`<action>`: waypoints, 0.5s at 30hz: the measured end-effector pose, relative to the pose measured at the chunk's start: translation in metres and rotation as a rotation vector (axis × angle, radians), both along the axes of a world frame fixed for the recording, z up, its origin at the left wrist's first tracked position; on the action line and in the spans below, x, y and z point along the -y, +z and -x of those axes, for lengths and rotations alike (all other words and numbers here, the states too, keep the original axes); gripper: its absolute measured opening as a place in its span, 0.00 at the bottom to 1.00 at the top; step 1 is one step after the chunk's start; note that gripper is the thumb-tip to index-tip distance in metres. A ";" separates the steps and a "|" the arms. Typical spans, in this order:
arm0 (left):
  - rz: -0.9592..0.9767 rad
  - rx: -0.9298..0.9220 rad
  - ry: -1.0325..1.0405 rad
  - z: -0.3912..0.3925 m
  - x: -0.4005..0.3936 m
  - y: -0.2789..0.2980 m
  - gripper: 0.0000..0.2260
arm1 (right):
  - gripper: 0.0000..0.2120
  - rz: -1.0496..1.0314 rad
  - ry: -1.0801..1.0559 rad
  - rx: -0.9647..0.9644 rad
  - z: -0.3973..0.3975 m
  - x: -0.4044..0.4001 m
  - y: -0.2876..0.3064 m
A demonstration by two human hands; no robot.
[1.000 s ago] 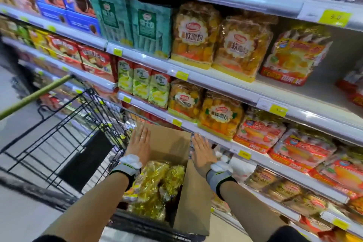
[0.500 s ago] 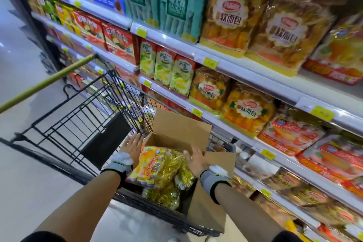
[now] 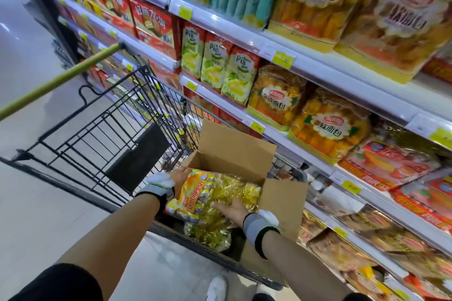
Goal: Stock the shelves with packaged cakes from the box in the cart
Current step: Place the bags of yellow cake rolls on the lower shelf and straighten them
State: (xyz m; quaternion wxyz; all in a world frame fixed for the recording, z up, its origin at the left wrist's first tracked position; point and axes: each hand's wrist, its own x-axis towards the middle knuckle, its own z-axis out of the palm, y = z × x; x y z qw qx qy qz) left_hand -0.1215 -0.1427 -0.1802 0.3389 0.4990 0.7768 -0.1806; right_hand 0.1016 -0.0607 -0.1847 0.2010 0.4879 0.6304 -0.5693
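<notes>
You have both hands on one cake pack, a yellow crinkly bag sitting at the mouth of the cardboard box, just above its near opening. The left hand clasps the pack's left end at the box's left wall, though the fingers are mostly hidden behind the bag, so how far they wrap I cannot tell. The right hand cups the pack's near right edge from below, fingers curled under the wrapper. The box stands in the cart, at the end nearest the shelves, flaps up. More yellow packs lie in the box beneath the one you hold, count unclear. Progress judgement: early to middle. The pack is gripped but not off the box yet, nothing from this load reads as shelved, and the box looks still well filled. The shelves right of the box already hold similar orange soft-bread bags, and which gap is the target is not obvious. Left to do: lift this pack clear, set it on a shelf, repeat for the rest.
</notes>
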 end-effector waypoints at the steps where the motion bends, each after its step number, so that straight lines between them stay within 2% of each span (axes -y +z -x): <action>1: 0.004 -0.002 -0.007 0.000 -0.004 0.000 0.50 | 0.44 0.041 -0.030 -0.010 -0.001 0.000 -0.003; 5: 0.059 0.008 -0.067 -0.002 -0.015 -0.003 0.50 | 0.38 0.177 -0.114 -0.018 0.001 0.007 -0.009; 9: 0.084 0.016 -0.091 0.001 -0.025 -0.008 0.51 | 0.48 0.188 -0.110 -0.011 0.003 0.012 -0.014; 15: 0.090 0.025 -0.139 -0.001 -0.037 -0.011 0.50 | 0.51 0.201 -0.114 0.015 0.011 0.011 -0.016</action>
